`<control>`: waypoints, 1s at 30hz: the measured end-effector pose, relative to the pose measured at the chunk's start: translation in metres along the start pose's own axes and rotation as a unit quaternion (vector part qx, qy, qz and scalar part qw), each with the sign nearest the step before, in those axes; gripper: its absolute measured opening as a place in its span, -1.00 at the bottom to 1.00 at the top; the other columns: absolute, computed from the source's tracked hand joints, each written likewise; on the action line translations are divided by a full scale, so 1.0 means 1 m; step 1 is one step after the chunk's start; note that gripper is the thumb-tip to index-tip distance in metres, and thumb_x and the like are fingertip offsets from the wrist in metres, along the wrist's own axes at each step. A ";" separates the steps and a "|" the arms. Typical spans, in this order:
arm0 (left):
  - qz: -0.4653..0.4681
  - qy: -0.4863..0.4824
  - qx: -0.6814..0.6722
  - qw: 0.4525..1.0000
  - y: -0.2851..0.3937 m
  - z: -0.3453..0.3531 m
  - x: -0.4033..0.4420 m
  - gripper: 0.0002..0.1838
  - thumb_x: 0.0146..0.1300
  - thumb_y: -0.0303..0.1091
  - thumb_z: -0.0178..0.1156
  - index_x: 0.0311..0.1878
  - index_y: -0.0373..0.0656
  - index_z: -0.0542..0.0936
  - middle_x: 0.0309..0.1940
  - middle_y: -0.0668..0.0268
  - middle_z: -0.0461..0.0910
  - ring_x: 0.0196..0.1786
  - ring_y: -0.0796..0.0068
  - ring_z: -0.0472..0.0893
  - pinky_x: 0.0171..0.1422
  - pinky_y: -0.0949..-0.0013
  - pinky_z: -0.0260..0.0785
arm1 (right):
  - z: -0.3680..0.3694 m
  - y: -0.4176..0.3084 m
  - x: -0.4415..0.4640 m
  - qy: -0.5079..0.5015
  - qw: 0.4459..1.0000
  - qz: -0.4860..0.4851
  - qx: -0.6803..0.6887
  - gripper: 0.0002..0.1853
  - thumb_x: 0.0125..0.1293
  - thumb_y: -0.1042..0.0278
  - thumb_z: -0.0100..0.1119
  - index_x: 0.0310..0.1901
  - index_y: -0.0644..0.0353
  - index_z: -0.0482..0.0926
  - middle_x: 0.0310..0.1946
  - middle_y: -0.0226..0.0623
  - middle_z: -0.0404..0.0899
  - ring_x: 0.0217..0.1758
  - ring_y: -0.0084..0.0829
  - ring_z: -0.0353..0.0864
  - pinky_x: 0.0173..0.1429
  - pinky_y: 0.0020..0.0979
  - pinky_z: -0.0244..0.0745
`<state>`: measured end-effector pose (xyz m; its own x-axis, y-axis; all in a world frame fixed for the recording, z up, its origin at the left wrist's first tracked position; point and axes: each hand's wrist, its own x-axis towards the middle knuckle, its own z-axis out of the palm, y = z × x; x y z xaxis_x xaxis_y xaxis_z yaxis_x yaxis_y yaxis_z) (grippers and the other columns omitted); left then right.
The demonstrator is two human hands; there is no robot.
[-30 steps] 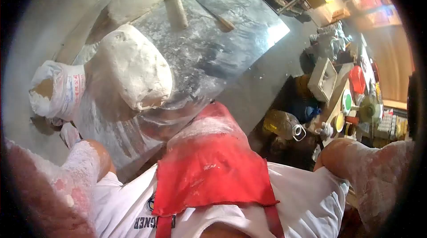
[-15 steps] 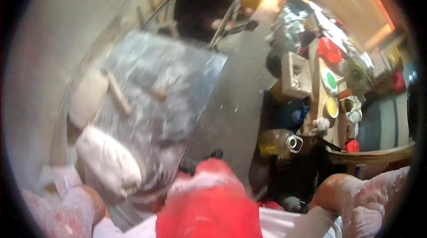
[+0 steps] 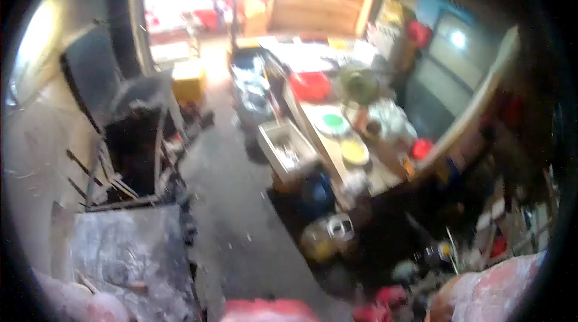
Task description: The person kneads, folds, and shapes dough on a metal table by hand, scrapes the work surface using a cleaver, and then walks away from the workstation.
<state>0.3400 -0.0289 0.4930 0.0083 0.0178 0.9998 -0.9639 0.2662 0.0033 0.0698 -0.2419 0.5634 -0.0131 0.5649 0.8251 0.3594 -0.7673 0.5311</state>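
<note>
My left arm [image 3: 99, 305], dusted white, shows at the bottom left edge, and that hand is out of view. It is nearest to a grey, white-dusted tabletop [image 3: 126, 232]. A thin stick [image 3: 88, 283] and a small brown piece [image 3: 137, 287] lie on that top. At the bottom right, my right arm [image 3: 490, 292] enters in a white-dusted, reddish sleeve with a bare patch below it. The right hand falls outside the picture. Low on that side, a blurred red item [image 3: 390, 297] sits near the arm. Part of my red clothing [image 3: 271, 310] shows at the bottom middle.
A grey floor strip [image 3: 226, 226] runs ahead. Right of it stand a pale crate [image 3: 289, 150], a plastic jug [image 3: 340, 229] and a wooden table [image 3: 385, 185] with a green-topped bowl [image 3: 332, 122], a yellow-filled bowl [image 3: 355, 152] and a red bag [image 3: 310, 85]. A yellow box [image 3: 189, 81] stands farther back.
My view has swung up and to the right. The dusted tabletop has shifted to the lower left, and the two pale lumps beside it have left the picture.
</note>
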 end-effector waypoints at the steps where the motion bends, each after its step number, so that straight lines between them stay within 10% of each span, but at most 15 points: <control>1: -0.010 -0.002 -0.019 1.000 -0.004 0.014 -0.007 -0.67 0.34 -0.50 0.16 0.16 -0.25 0.52 0.08 0.28 0.56 0.16 0.40 0.52 0.45 0.27 0.24 | -0.007 -0.003 -0.003 -0.017 1.000 0.019 -0.017 -0.61 0.26 0.42 0.31 0.11 0.33 0.57 -0.08 -0.21 0.60 -0.03 -0.27 0.52 0.09 -0.25 0.42; 6: 0.003 0.046 -0.130 0.990 -0.035 0.057 -0.027 -0.68 0.34 -0.50 0.16 0.15 -0.25 0.52 0.07 0.29 0.56 0.14 0.41 0.53 0.44 0.29 0.25 | -0.029 -0.025 -0.013 -0.068 0.988 0.041 -0.133 -0.61 0.25 0.42 0.33 0.10 0.33 0.57 -0.10 -0.23 0.60 -0.06 -0.27 0.52 0.07 -0.25 0.43; 10: -0.168 -0.027 -0.167 0.971 -0.072 0.094 -0.087 -0.69 0.35 -0.50 0.16 0.15 -0.25 0.52 0.06 0.30 0.56 0.13 0.42 0.53 0.43 0.30 0.26 | -0.035 -0.060 -0.060 -0.155 0.915 0.263 -0.264 -0.61 0.25 0.41 0.34 0.09 0.33 0.57 -0.11 -0.24 0.60 -0.08 -0.27 0.52 0.04 -0.24 0.43; 13: -0.436 -0.261 -0.152 0.848 -0.088 0.130 -0.190 -0.70 0.35 -0.50 0.15 0.14 -0.25 0.52 0.05 0.30 0.56 0.12 0.43 0.54 0.42 0.30 0.26 | -0.008 -0.112 -0.172 -0.236 0.714 0.583 -0.308 -0.61 0.26 0.36 0.34 0.10 0.28 0.59 -0.09 -0.25 0.57 -0.01 -0.26 0.48 0.08 -0.22 0.41; 14: -0.608 -0.327 -0.213 0.691 -0.090 0.140 -0.214 -0.71 0.40 -0.45 0.16 0.16 -0.21 0.53 0.04 0.27 0.58 0.14 0.46 0.54 0.38 0.36 0.28 | -0.007 -0.146 -0.215 -0.282 0.576 0.711 -0.289 -0.60 0.26 0.33 0.35 0.10 0.26 0.59 -0.04 -0.25 0.57 0.00 -0.22 0.49 0.10 -0.16 0.41; 16: -0.604 -0.432 -0.202 0.638 -0.098 0.122 -0.329 -0.67 0.42 -0.33 0.20 0.19 -0.21 0.55 0.04 0.26 0.62 0.14 0.46 0.55 0.31 0.34 0.36 | -0.024 -0.253 -0.289 -0.556 0.476 0.612 -0.299 -0.49 0.33 0.13 0.29 0.20 0.26 0.52 0.11 -0.02 0.56 0.08 -0.08 0.58 0.08 -0.13 0.55; 19: -0.603 -0.619 -0.165 0.476 -0.083 0.065 -0.429 -0.55 0.33 -0.25 0.25 0.20 -0.29 0.55 0.05 0.07 0.66 0.13 0.22 0.65 0.26 0.21 0.46 | -0.075 -0.511 -0.355 -0.454 0.134 0.874 -0.114 -0.36 0.35 -0.11 0.19 0.33 0.10 0.44 0.08 0.17 0.54 0.12 0.13 0.54 0.29 0.00 0.42; 20: -0.586 -0.676 -0.137 0.425 -0.082 0.035 -0.469 -0.51 0.30 -0.19 0.26 0.19 -0.32 0.55 0.06 0.01 0.67 0.15 0.16 0.65 0.25 0.19 0.47 | -0.083 -0.594 -0.350 -0.400 0.213 0.882 -0.130 -0.44 0.33 -0.06 0.21 0.24 0.13 0.52 0.06 0.17 0.57 0.10 0.14 0.57 0.21 0.03 0.46; 21: -0.500 -0.760 -0.116 0.399 -0.073 0.027 -0.455 -0.49 0.30 -0.16 0.24 0.19 -0.32 0.55 0.05 -0.02 0.67 0.15 0.11 0.66 0.25 0.18 0.48 | -0.087 -0.624 -0.331 -0.491 -0.039 0.870 -0.034 -0.52 0.34 -0.03 0.19 0.13 0.13 0.59 -0.08 0.06 0.66 -0.03 0.06 0.63 0.10 -0.01 0.52; 22: -0.457 -0.807 -0.116 0.357 -0.070 0.011 -0.473 -0.51 0.30 -0.17 0.23 0.19 -0.30 0.56 0.05 -0.02 0.68 0.13 0.12 0.67 0.24 0.19 0.48 | -0.093 -0.662 -0.317 -0.477 -0.110 0.872 0.011 -0.53 0.35 -0.02 0.18 0.12 0.14 0.60 -0.09 0.06 0.66 -0.03 0.06 0.64 0.10 -0.01 0.52; 30: -0.671 -0.689 -0.084 0.259 -0.023 0.009 -0.572 -0.55 0.25 -0.19 0.29 0.12 -0.27 0.62 -0.17 0.11 0.71 -0.19 0.34 0.70 -0.10 0.28 0.57 | -0.122 -0.735 -0.317 -0.132 -0.128 0.983 -0.024 -0.60 0.39 0.03 0.16 0.04 0.18 0.65 -0.12 0.06 0.68 -0.02 0.03 0.66 0.07 -0.05 0.57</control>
<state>0.3551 -0.0544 -0.0784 0.0913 -0.5296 -0.8433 -0.3126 -0.8193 0.4807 -0.3035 0.1054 -0.0651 -0.1517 -0.3821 -0.9116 -0.5739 0.7850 -0.2335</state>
